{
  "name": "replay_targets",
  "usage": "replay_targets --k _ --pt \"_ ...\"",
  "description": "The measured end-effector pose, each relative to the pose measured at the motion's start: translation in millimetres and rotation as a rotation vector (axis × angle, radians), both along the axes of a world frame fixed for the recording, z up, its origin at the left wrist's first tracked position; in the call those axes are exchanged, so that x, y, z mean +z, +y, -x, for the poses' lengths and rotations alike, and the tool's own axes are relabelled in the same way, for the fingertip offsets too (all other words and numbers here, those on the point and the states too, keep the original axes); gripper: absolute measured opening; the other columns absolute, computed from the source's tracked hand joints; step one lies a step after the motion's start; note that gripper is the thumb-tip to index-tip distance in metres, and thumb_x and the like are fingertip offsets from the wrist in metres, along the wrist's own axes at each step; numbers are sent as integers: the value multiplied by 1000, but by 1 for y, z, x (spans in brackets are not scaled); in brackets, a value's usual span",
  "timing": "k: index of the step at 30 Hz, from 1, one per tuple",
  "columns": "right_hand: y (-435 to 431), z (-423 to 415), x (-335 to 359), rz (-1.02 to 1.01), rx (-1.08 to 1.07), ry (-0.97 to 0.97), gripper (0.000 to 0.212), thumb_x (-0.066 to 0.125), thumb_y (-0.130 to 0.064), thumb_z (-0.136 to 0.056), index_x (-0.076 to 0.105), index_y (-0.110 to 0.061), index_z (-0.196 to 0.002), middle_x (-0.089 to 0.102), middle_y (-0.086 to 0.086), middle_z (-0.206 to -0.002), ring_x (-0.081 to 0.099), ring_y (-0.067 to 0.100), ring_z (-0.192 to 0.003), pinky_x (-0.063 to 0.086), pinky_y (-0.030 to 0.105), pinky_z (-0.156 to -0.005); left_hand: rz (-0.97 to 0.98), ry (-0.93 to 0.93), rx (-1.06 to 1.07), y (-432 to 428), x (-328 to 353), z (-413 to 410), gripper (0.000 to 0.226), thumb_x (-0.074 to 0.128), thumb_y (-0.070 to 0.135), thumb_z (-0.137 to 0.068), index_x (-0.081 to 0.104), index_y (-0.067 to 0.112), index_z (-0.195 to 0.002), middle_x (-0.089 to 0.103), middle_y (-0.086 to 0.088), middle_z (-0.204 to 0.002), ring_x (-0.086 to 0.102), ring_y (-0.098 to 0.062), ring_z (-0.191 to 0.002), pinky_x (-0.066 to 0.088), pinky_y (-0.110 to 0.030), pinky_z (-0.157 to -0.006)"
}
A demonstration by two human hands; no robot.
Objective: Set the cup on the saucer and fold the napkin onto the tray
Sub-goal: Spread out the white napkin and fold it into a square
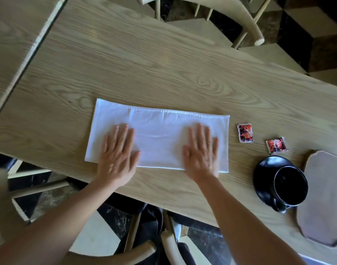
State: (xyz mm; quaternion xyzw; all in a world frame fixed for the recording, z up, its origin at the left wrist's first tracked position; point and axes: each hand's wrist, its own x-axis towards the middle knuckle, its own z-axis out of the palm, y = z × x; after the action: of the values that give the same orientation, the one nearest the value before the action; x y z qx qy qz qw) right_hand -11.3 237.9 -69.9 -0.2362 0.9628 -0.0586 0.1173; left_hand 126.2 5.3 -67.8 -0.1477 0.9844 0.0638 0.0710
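A white napkin (160, 134), folded into a long rectangle, lies flat on the wooden table (163, 69). My left hand (118, 155) rests palm down on its left part, fingers spread. My right hand (202, 152) rests palm down on its right part, fingers spread. To the right a black cup (290, 186) stands on a black saucer (263, 173), handle toward the table's near edge. A greyish wooden tray (324, 197) with a wavy rim lies right beside the saucer.
Two small red and black sachets (245, 132) (276, 145) lie between the napkin and the saucer. A pale chair (248, 22) stands at the far side, another chair (169, 243) below the near edge. A second table (12, 35) adjoins at left.
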Motion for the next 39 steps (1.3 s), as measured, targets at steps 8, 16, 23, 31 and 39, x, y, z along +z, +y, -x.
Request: replay_targets --k 8,16,23,31,39 --pt "31 16 13 -76 -116 -103 65 23 -45 -101 -1 -21 -157 -5 5 -166 -9 26 -152 3 51 -123 -7 -87 49 -19 4 -10 73 25 49 -95 13 6 -153 11 -17 -163 6 -39 -149 11 -57 -119" --pt "13 55 51 15 -297 -175 72 61 -36 -91 26 -21 -152 25 9 -158 28 40 -137 31 51 -108 -89 -65 208 -27 24 -12 72 45 55 -85 44 7 -138 35 -22 -152 38 -47 -131 38 -61 -94" --pt "5 119 54 -56 -223 -250 86 77 -29 -79 29 -30 -150 35 14 -149 37 41 -130 36 45 -103 -180 -20 250 -86 30 42 71 64 18 -85 32 14 -149 28 -13 -158 37 -46 -133 38 -57 -101" --pt "-3 138 65 -208 -64 -272 76 78 -29 -80 37 -20 -144 42 11 -141 36 34 -130 36 48 -103 -82 -263 155 -117 40 94 81 65 10 -67 36 30 -140 37 -3 -141 37 -36 -127 32 -45 -103" --pt "2 142 72 -118 -161 -356 54 76 -27 -80 52 -15 -127 60 11 -128 53 33 -120 47 40 -91 -205 -264 237 -135 52 110 35 78 15 -57 65 16 -90 60 -10 -91 59 -32 -83 49 -31 -70"
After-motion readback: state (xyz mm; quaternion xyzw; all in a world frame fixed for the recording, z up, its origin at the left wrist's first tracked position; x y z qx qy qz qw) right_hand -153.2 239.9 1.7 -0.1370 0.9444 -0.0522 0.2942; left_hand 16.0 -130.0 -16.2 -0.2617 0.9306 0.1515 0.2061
